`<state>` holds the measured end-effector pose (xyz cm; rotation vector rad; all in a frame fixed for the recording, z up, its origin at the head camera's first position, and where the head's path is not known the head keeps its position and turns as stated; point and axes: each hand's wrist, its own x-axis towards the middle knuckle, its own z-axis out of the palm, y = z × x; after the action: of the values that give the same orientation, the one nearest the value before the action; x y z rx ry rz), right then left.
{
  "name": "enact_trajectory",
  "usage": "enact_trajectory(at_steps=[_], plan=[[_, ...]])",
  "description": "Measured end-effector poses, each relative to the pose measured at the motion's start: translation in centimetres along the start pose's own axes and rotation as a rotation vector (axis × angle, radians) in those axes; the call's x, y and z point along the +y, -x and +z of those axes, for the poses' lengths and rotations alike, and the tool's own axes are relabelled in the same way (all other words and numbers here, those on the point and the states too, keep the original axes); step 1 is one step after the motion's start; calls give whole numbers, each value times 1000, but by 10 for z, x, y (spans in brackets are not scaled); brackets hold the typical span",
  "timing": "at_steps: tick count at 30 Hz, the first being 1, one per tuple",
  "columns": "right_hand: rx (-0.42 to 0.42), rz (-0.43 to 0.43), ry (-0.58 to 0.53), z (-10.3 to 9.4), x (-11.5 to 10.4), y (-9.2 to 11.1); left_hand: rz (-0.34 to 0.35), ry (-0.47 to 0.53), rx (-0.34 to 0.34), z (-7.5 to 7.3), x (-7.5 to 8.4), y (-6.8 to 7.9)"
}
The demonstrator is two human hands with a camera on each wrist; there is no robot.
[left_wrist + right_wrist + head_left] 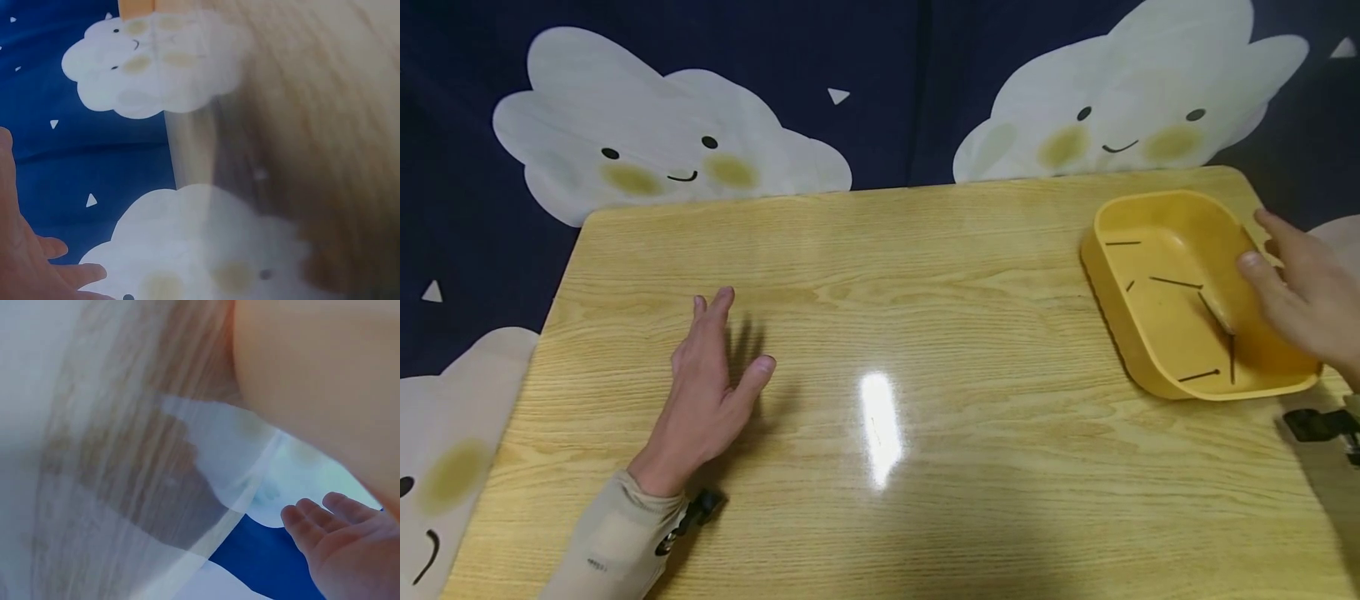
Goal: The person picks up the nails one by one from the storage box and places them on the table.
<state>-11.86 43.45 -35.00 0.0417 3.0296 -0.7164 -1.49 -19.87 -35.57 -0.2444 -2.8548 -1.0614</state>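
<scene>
In the head view, a yellow tub (1112, 308) is seen at the right end of a wood-grained counter (880, 317), set near the far corner and slightly turned. Several thin dark rods (1176, 282) are scattered flat across its floor (some with a small knob at one end), most of them well apart, though two nearly meet end to end toward the right side.

The right hand (1311, 292) is held at the tub's right side, its fingers extended and the thumb spread from them, with the thumb seen against the inside of the tub; whether the rim is touched cannot be told. No rod is held. The left hand (707, 400) is held at the left part of the counter, well apart from the right, its fingers stretched out, thumb spread and nothing gripped. Below it a pale sleeve (617, 533) and a small black device (700, 508) are seen at the wrist.

A bright glare (880, 429) is cast on the counter's middle. Behind, dark blue cloth (880, 67) is patterned with smiling clouds (662, 125) and small white triangles (838, 96).
</scene>
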Motion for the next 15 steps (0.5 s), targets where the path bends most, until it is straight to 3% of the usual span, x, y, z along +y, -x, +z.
enact_trajectory(at_steps=[10, 15], plan=[[-72, 84, -48, 2, 7, -3, 10, -10, -31, 9, 3, -4], [-81, 102, -20, 2, 10, -5, 16, -10, -46, 16, 6, -7]])
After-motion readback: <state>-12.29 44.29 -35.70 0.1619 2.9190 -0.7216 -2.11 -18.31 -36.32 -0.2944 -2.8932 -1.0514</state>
